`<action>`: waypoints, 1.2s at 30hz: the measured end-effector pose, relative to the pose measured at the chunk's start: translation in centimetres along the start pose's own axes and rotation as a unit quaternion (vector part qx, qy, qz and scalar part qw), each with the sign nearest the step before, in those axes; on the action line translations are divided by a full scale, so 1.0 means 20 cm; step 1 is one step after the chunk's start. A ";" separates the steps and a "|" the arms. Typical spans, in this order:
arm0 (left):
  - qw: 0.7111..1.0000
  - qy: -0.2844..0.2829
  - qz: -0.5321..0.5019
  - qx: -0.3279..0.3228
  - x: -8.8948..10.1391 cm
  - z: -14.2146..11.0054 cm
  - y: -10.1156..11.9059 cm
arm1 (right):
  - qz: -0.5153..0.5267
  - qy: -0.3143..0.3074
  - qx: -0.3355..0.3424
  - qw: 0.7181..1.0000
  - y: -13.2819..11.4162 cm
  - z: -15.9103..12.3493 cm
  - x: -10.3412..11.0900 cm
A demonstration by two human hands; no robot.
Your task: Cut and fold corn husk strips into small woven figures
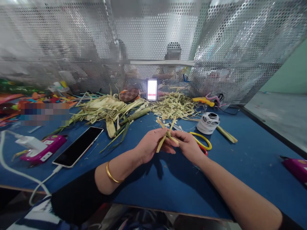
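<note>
Several pale yellow-green dried leaf strips (162, 143), which look like husk, cross one another in a small star shape above the blue table. My left hand (153, 144) pinches them between thumb and fingers from the left. From the right, my right hand (188, 143) is closed on the same strips, its fingertips at the crossing point. Just behind my right hand lie scissors (205, 142) with yellow and red handles, partly hidden by it. A gold bangle is on my left wrist.
Heaps of husk (103, 108) and shredded strips (176, 105) lie at the back. A thread spool (208, 123) stands right. A phone (79, 147), cabled, and a purple power strip (45, 148) lie left. A lit screen (152, 88) stands before a perforated metal panel (148, 32).
</note>
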State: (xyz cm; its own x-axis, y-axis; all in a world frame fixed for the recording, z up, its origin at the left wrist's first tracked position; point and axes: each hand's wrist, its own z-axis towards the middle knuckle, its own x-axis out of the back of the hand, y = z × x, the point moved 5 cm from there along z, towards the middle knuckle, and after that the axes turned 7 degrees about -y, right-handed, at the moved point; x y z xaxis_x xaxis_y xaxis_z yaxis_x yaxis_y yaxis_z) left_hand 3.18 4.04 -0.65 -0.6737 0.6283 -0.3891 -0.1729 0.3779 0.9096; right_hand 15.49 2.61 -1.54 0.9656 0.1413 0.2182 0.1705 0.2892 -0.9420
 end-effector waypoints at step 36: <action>0.971 0.093 0.113 -0.190 0.01 -0.04 0.06 | 0.065 -0.030 -0.042 0.997 -0.08 -0.03 -0.08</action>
State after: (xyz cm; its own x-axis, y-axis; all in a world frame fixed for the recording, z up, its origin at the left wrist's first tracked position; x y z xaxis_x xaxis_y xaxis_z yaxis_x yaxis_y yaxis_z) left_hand 2.34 4.01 0.45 -0.8367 0.5197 -0.1726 -0.2351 -0.0562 0.9704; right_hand 13.83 1.35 -0.46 0.9676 0.2293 0.1053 0.0631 0.1842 -0.9809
